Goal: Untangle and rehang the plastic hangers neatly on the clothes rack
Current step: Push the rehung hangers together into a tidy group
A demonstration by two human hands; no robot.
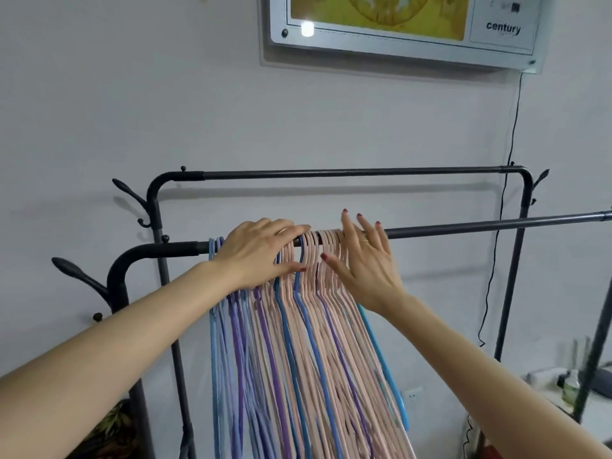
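Packed bunch of pink, blue and purple plastic hangers (308,326) hooked on the near black metal rail (463,228) of the clothes rack, toward its left end, likely bunched for evening out; left hand (261,251) laid over the hooks, fingers straight, pressing; right hand (364,260) flat at the bunch's right edge, fingers spread wide, gripping nothing; far rail (347,173) bare behind; white wall panel (404,24) above; nothing blocking.

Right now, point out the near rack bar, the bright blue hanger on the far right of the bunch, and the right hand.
near rack bar (480,225), head view, bare stretch.
bright blue hanger (381,354), head view, sloping arm.
right hand (366,260), head view, back.
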